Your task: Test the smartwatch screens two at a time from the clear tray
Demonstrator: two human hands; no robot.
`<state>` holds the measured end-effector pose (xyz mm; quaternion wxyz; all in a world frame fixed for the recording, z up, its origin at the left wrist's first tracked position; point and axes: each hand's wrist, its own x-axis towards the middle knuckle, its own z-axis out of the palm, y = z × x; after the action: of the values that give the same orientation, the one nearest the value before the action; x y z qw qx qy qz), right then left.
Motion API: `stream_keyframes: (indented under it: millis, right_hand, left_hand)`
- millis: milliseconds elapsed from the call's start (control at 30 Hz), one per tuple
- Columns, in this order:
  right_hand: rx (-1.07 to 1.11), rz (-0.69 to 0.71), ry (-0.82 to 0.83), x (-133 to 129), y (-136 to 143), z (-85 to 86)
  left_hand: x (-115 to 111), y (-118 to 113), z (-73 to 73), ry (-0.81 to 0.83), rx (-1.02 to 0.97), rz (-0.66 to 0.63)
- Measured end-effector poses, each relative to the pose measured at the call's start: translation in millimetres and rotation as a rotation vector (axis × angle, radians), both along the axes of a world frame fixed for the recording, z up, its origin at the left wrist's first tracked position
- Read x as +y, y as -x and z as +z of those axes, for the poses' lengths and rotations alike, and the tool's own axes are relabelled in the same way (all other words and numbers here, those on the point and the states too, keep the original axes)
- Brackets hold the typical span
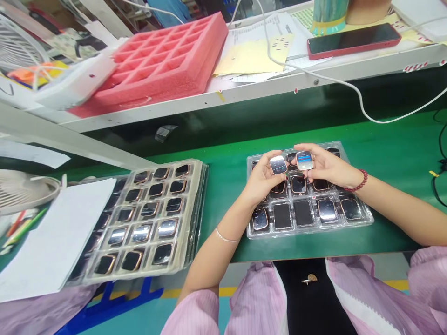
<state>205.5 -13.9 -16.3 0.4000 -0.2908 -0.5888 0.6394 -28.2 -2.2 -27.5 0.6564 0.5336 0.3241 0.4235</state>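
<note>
My left hand is closed around the edges of a square smartwatch body, its screen turned up toward me. Close beside it, my right hand grips a second smartwatch body, whose lit screen shows a blue band. Both are held just above a clear plastic tray on the green bench. In the tray's pockets sit more watch bodies, such as one at the near left corner with lit text. Two front pockets hold no watch and show black bottoms. My hands hide part of the tray's back rows.
To the left stands a stack of trays filled with watch bodies, with white paper beside it. A shelf crosses above, bearing pink foam, a phone and papers. A white cable hangs off the shelf.
</note>
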Motion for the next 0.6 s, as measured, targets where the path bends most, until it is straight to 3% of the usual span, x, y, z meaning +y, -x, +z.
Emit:
stream_keyframes:
  millis: [133, 267, 467, 600]
  right_hand:
    - [0.116, -0.018, 0.254, 1.7, -4.0, 5.0]
    - [0.198, 0.004, 0.393, 4.7, -8.1, 9.5]
    - [0.227, 0.042, 0.492, 12.1, -11.5, 13.9]
    - [0.237, 0.062, 0.491, 12.7, -13.3, 12.5]
  left_hand:
    - [2.6, 1.7, 9.3, 0.125, -0.106, -0.006]
    - [7.5, 4.9, 16.4, 0.250, -0.226, 0.053]
    - [17.1, 11.0, 17.1, 0.486, -0.241, 0.026]
    - [17.0, 11.1, 13.1, 0.455, -0.238, -0.019]
